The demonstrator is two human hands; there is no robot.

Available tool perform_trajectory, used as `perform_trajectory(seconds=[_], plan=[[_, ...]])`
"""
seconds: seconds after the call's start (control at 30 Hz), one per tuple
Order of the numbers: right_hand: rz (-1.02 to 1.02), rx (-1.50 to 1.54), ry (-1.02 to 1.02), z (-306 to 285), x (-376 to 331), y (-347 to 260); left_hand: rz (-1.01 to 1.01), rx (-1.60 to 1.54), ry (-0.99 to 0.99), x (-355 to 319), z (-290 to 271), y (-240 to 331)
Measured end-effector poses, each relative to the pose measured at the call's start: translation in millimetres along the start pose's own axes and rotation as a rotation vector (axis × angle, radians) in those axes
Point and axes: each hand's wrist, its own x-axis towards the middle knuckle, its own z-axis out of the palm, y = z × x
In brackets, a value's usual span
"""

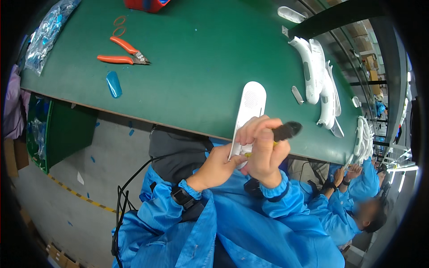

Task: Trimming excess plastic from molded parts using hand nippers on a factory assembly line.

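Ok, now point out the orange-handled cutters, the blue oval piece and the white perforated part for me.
Orange-handled cutters (128, 48): head view, on the upper handle.
Blue oval piece (114, 85): head view, middle of its surface.
White perforated part (245, 114): head view, on its face just below the holes.

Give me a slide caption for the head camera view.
Left hand holding a perforated white part, right hand gripping a dark-handled tool, by a green workbench.
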Motion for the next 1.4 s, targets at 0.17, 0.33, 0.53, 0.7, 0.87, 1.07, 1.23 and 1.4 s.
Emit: perform_trajectory(seconds=[0.17,0.33,0.53,0.7,0.87,1.07,1.23,1.4], plan=[[0.09,0.322,0.042,-3,1,-8,-0.063,-0.063,-0.016,-5,1,15],[0.228,-0.28,-0.079,-41,28,-49,-0.041,-0.328,-0.041,-12,3,38],[0.132,-0.64,-0.238,-37,52,-51,0.251,0.03,-0.012,10,-9,79],[0.02,-0.777,-0.134,-41,121,-56,0.65,0.456,0.292,28,-41,116],[-0.256,-1.159,-0.09,-49,227,-12,0.439,0.395,0.385,38,-73,95],[-0.348,-1.533,-0.07,-71,336,70,0.454,0.436,0.403,42,-75,89],[-0.215,-1.626,-0.204,-87,355,126,0.444,0.394,0.389,39,-78,92],[-0.207,-1.376,-0.094,-58,360,118,0.454,0.371,0.372,43,-82,89]])
